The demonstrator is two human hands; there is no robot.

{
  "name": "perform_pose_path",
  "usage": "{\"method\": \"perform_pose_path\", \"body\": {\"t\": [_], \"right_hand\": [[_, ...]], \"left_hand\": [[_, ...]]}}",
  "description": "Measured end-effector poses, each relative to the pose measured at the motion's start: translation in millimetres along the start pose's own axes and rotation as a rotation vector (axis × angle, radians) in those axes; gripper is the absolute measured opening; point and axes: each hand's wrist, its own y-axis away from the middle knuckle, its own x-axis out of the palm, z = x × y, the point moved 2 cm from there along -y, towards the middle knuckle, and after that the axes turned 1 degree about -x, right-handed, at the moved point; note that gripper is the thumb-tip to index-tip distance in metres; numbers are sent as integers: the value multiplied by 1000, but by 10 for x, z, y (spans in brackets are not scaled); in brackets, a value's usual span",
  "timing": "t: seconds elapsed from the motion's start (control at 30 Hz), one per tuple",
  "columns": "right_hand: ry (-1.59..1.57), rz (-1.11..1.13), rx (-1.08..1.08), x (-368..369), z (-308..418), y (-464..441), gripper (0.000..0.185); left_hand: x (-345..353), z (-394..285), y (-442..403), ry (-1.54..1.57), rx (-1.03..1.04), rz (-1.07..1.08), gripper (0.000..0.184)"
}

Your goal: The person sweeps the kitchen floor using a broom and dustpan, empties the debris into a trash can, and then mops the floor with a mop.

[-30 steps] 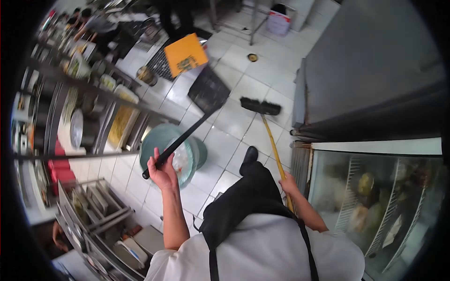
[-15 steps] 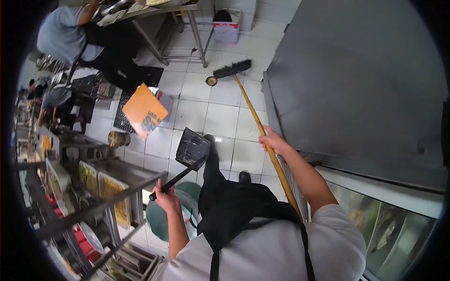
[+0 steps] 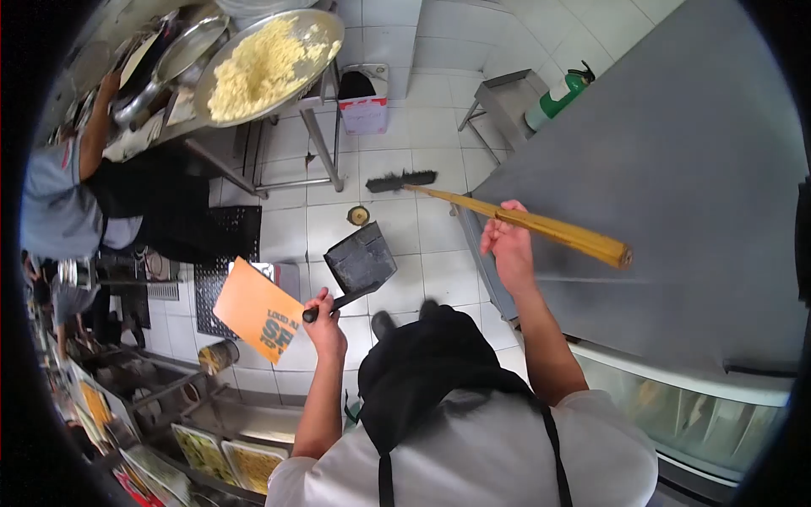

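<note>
My left hand [image 3: 325, 328] is closed around the black handle of a dustpan [image 3: 361, 258], whose dark pan hangs low over the white tiles in front of me. My right hand [image 3: 510, 247] grips the long yellow wooden handle of a broom [image 3: 557, 230], some fingers hidden behind it. The handle's near end points up to the right. Its black bristle head [image 3: 401, 181] rests on the floor beyond the dustpan. Between pan and bristles lies a small round brownish thing [image 3: 358, 215]; its kind is unclear.
A steel table carries a big bowl of yellow crumbly food [image 3: 270, 68]. A person in grey [image 3: 63, 198] works there. An orange box [image 3: 258, 308], a tin [image 3: 218, 357] and a white bucket [image 3: 365, 101] stand around. A grey cabinet [image 3: 642, 177] and fire extinguisher [image 3: 562, 93] are on the right.
My view has moved forward. The broom handle has swung from sloping down beside me to pointing up and right. The dustpan is now nearer the round thing, and the bristles lie beyond it.
</note>
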Motion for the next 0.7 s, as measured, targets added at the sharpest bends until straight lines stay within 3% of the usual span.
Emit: {"method": "perform_pose_path", "body": {"t": [0.07,0.1,0.2,0.3,0.4,0.47,0.6,0.7], "right_hand": [[416,-80,-155,82,-105,-398,41],[550,-161,-120,93,-73,-605,23],[1171,-114,-578,130,-105,-1324,17],[617,-113,-582,141,-398,-2193,27],[333,-267,-205,135,-714,-3073,34],[363,-416,-248,193,-623,-3702,38],[498,-732,-339,377,-109,-4539,38],[395,-800,-468,323,198,-4963,34]], "left_hand": [[428,-100,-244,22,1,21,18],[614,-142,-355,5,-8,38,18],[1131,-172,-685,-38,23,77,17],[1626,-195,-959,-96,61,124,19],[2027,-163,-1254,-122,88,200,22],[2454,-319,-1263,-80,56,192,22],[2949,-505,-1358,-313,128,354,24],[3232,-521,-1603,-382,168,467,23]]}}
